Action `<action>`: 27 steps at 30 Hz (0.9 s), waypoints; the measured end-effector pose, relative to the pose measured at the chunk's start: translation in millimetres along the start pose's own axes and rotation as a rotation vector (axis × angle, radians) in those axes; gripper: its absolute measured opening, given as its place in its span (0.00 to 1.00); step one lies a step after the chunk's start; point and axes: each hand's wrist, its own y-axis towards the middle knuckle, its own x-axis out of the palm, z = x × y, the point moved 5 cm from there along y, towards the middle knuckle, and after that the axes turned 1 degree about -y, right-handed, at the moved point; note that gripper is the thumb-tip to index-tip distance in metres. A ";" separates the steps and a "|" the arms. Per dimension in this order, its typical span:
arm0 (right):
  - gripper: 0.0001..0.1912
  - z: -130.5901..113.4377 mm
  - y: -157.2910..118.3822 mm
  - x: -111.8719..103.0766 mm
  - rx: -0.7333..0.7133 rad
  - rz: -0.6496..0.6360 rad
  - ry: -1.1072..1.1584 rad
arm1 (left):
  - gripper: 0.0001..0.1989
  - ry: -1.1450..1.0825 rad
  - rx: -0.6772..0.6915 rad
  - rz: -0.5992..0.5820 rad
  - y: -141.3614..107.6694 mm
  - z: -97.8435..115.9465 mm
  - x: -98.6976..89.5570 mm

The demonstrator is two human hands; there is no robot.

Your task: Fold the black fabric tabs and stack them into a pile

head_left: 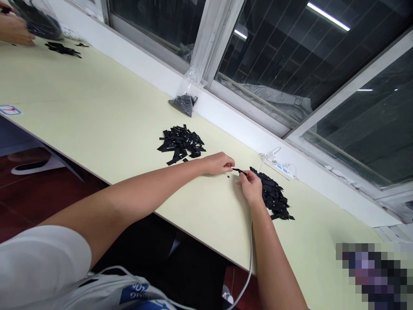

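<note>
Between my two hands a short black strip (pixel 237 170) is held just above the table. My left hand (pixel 221 163) pinches its left end, with the fingers closed. At the other end my right hand (pixel 251 186) grips the same strip, fingers closed round it. A small black ring-like piece (pixel 228 176) lies on the table below my left hand. Beyond my left forearm is a loose pile of black strips (pixel 180 142). Another pile of black strips (pixel 274 196) lies right beside my right hand, partly hidden by it.
A clear plastic bag (pixel 185 101) with dark pieces stands against the window ledge. A white power strip (pixel 280 167) sits at the back edge. A white cable (pixel 251 245) crosses the table's front edge. Another person's hand (pixel 16 30) is at far left, near black pieces (pixel 63 48).
</note>
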 end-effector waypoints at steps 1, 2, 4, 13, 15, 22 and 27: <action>0.20 -1.0 -0.1 -0.3 -0.005 0.004 0.017 | 0.11 -0.002 0.004 -0.001 0.4 -1.2 1.4; 0.20 -2.3 -0.4 -0.7 -0.010 0.008 0.027 | 0.12 -0.004 0.006 0.000 0.7 -2.3 2.5; 0.20 -4.8 -1.0 -1.3 -0.013 0.018 0.035 | 0.13 -0.019 0.013 0.009 1.6 -3.6 3.5; 0.21 -2.1 0.5 -2.5 0.002 0.031 0.091 | 0.08 -0.076 0.057 0.119 4.4 5.7 -1.9; 0.22 0.7 1.6 -1.2 0.015 0.017 0.138 | 0.07 -0.095 0.049 0.117 4.3 8.0 -1.0; 0.16 -1.0 -1.0 2.5 0.139 -0.015 0.430 | 0.05 -0.181 0.051 0.113 1.4 9.8 6.4; 0.14 -4.4 -5.2 5.5 0.232 -0.085 0.604 | 0.05 -0.399 -0.070 0.128 1.4 3.0 14.3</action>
